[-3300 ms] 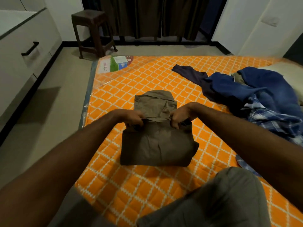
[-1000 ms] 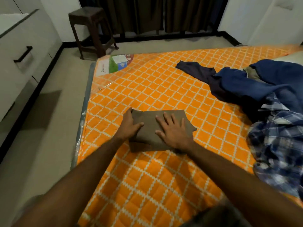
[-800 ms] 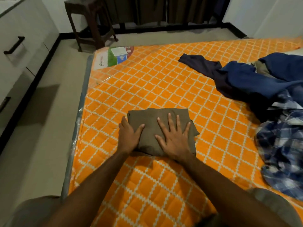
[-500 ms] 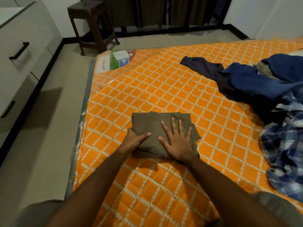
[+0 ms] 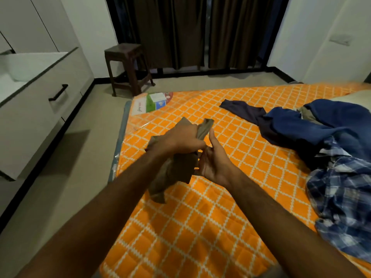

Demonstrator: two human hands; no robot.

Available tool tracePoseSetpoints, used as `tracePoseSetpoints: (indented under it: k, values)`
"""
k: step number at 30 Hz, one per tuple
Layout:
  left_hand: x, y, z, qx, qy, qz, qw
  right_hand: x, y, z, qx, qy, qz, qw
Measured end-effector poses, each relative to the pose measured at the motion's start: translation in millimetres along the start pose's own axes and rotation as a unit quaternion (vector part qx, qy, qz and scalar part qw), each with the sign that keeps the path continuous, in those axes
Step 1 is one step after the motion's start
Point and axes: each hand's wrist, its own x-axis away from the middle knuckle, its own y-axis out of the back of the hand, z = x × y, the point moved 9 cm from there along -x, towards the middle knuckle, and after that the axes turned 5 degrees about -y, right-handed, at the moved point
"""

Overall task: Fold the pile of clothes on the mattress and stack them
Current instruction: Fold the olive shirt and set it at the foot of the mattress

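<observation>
The folded brown garment point(image 5: 174, 167) was off the mattress point(image 5: 200, 227), held up in the air over its near left part, with one corner hanging down loose and another end poking up past the knuckles. The left hand point(image 5: 180, 140) gripped it from above, fingers curled over the bundle. The right hand point(image 5: 213, 160) sat just beside it, palm turned inward and thumb up, its fingers reaching under or behind the cloth; whether they pinched the fabric or only steadied it could not be told. To the right on the mattress lay the pile of clothes point(image 5: 331, 149) yet to be done: a dark navy piece point(image 5: 243, 110) spread flat toward the middle, a blue garment point(image 5: 313, 125) bunched against it, and a blue checked shirt point(image 5: 341, 195) tumbled nearest the person. A printed label point(image 5: 155, 101) showed at the far left corner of the mattress. Beyond it stood a wooden stool point(image 5: 128, 67) before dark curtains point(image 5: 190, 31), and a white cabinet point(image 5: 36, 101) ran along the left wall. As a judgement, the task looked barely begun: one garment seemed folded and ready to be set down as the base of a stack, no stack showed anywhere, and at least three pieces remained unfolded.
</observation>
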Motion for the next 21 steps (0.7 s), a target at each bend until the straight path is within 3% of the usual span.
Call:
tracePoseSetpoints:
  k: [2,4,7,9,12,14,15,17,19,21]
  values:
    - [-3.6,-18.3,-23.5,-0.125,-0.027,-0.009,0.992,0.3,8.5,-13.2,-0.051,-0.019,-0.002,0.999]
    - [-3.9,-51.0,-26.4,-0.139,-0.018,-0.021,0.99,-0.5,28.6,-31.3,-0.079,-0.029,-0.037,0.996]
    - [13.5,-123.1,-15.8,0.043,-0.014,0.079,0.996,3.1,89.1,-64.9,-0.06,-0.022,-0.145,0.987]
    - [42.9,-142.3,-11.6,0.128,-0.06,0.098,0.985,15.4,121.2,-81.8,-0.034,-0.033,-0.183,0.982]
    - [84.5,-124.7,22.5,0.154,-0.135,-0.062,0.977,32.4,154.4,-81.2,0.095,-0.056,-0.254,0.961]
    - [111.6,-124.8,75.6,0.145,-0.068,-0.138,0.977,31.2,169.7,-73.8,0.221,-0.046,-0.278,0.934]
    - [123.5,-131.0,103.4,0.122,-0.01,-0.133,0.984,28.4,173.0,-69.2,0.268,-0.021,-0.281,0.921]
    - [146.2,-157.2,144.6,0.1,0.098,-0.049,0.989,28.4,165.0,-64.2,0.325,0.031,-0.254,0.911]
    - [163.9,-178.2,163.6,0.187,0.168,0.015,0.968,27.2,153.6,-72.2,0.354,0.019,-0.235,0.905]
    - [170.7,-191.5,162.3,0.317,0.211,0.021,0.924,29.3,155.5,-86.4,0.42,-0.012,-0.271,0.866]
